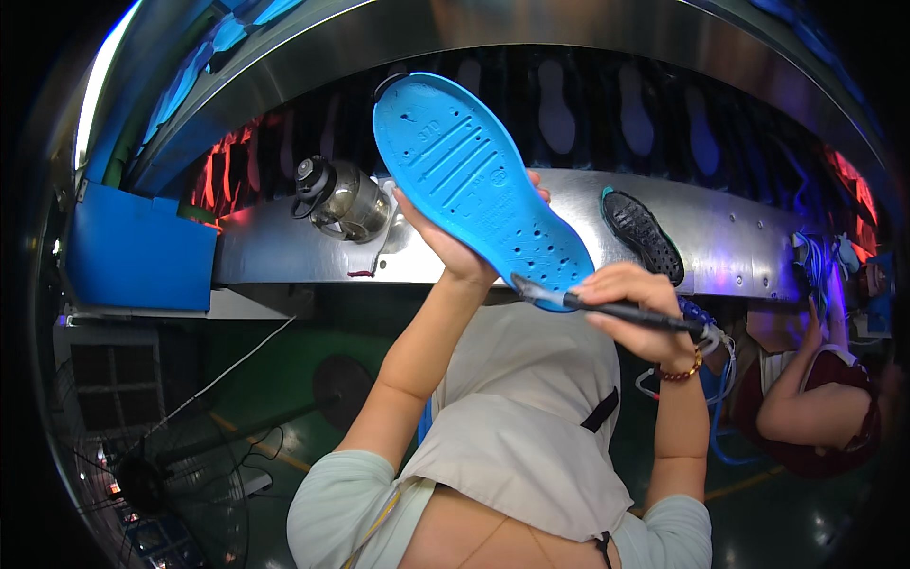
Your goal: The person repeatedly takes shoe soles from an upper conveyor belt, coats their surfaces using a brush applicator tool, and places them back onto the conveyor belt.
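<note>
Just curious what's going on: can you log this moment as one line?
left hand: holds blue insole up | right hand: grips black tool, tip at insole's lower end

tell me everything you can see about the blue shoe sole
The blue shoe sole is a flat, foot-shaped piece of what looks like moulded rubber or foam, bright blue all over. The face turned to the camera has long raised ribs along one half and small round holes nearer the other end. It is held up in the air, tilted diagonally, in front of a metal shelf. The left hand grips it from behind along its lower edge. The tip of a black tool in the right hand touches its lower end.
</note>
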